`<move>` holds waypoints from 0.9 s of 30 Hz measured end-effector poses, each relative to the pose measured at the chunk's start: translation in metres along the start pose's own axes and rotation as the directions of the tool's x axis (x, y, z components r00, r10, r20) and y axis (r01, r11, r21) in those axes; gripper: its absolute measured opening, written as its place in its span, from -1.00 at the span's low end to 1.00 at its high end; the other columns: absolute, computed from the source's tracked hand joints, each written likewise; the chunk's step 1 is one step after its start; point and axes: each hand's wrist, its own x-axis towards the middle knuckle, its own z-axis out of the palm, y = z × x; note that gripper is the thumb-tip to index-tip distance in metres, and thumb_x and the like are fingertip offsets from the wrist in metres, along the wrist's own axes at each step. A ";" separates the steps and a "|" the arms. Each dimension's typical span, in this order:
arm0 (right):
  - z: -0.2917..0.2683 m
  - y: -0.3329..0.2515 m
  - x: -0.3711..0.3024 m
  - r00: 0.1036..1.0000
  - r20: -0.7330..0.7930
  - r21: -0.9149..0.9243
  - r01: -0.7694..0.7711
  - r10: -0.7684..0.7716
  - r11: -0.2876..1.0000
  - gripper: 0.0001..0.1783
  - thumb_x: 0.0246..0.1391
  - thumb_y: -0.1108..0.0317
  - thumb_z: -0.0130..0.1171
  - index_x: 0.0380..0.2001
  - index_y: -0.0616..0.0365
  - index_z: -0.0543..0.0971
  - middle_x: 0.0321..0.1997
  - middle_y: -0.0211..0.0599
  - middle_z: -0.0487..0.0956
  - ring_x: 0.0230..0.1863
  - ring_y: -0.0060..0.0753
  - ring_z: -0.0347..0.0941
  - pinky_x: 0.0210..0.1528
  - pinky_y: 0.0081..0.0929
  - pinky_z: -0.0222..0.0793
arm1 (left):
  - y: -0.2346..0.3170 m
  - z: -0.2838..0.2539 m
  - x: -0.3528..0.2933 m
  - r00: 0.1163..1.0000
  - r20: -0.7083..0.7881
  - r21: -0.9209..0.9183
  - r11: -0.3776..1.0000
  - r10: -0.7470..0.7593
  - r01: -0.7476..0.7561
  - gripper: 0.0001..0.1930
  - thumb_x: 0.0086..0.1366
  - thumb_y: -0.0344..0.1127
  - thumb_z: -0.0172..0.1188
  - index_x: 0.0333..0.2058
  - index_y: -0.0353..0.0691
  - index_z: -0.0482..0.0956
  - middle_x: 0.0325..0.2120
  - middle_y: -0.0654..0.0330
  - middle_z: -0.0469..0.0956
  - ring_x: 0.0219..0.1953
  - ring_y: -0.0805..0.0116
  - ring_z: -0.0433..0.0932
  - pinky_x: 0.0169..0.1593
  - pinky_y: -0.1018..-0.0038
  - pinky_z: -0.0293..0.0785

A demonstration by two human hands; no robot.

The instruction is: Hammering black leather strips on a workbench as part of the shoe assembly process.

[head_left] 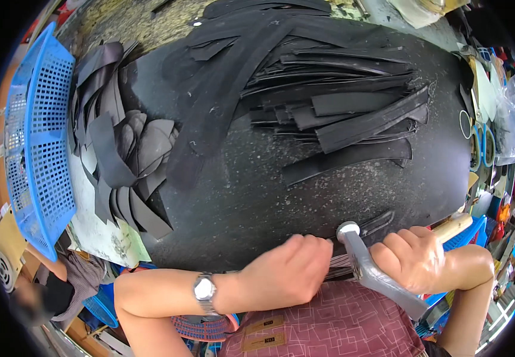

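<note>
My right hand is wrapped round the pale wooden handle of a hammer at the table's near edge. The hammer's round, whitish face is turned toward the black tabletop. Left of the hammer head, my left hand is closed with its knuckles up, low over the same edge. Whatever its fingers grip, if anything, is hidden. Thin layered edges show between this hand and the hammer. Just beyond the hammer face lies a narrow black looped piece.
Black leather-like strips lie piled across the table's far middle and right. More curled dark strips heap up at the left, beside a blue plastic basket. At the right edge are blue-handled scissors and a clear plastic bag. Another person sits lower left.
</note>
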 end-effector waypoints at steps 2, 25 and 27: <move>0.000 -0.003 0.002 0.998 0.054 0.012 -0.043 0.043 0.999 -0.73 -0.39 0.29 0.11 -0.49 0.12 0.41 -0.68 -0.52 0.19 -0.72 -0.60 0.24 -0.73 -0.60 0.12 | -0.006 -0.005 -0.007 0.995 0.006 -0.168 0.981 -0.096 0.096 -0.66 -0.06 -0.36 0.14 -0.31 -0.49 0.56 -0.38 0.07 0.47 -0.36 0.28 0.43 -0.32 0.47 0.42; 0.010 -0.034 0.051 0.996 0.069 0.008 0.054 -0.054 0.999 -0.74 -0.39 0.26 0.11 -0.54 0.12 0.38 -0.69 -0.50 0.20 -0.73 -0.57 0.25 -0.75 -0.57 0.14 | 0.006 -0.015 -0.058 0.997 -0.061 0.187 0.981 -0.046 0.057 -0.73 -0.05 -0.39 0.11 -0.34 -0.38 0.59 -0.40 0.16 0.48 -0.40 0.35 0.42 -0.38 0.54 0.35; 0.010 -0.041 0.052 0.993 0.101 -0.066 0.072 -0.065 0.995 -0.75 -0.38 0.27 0.11 -0.54 0.13 0.38 -0.68 -0.50 0.23 -0.72 -0.55 0.28 -0.74 -0.57 0.17 | 0.006 -0.011 -0.065 0.983 -0.108 0.029 0.988 -0.148 0.152 -0.70 -0.04 -0.35 0.11 -0.32 -0.41 0.57 -0.38 0.13 0.49 -0.36 0.32 0.43 -0.34 0.50 0.36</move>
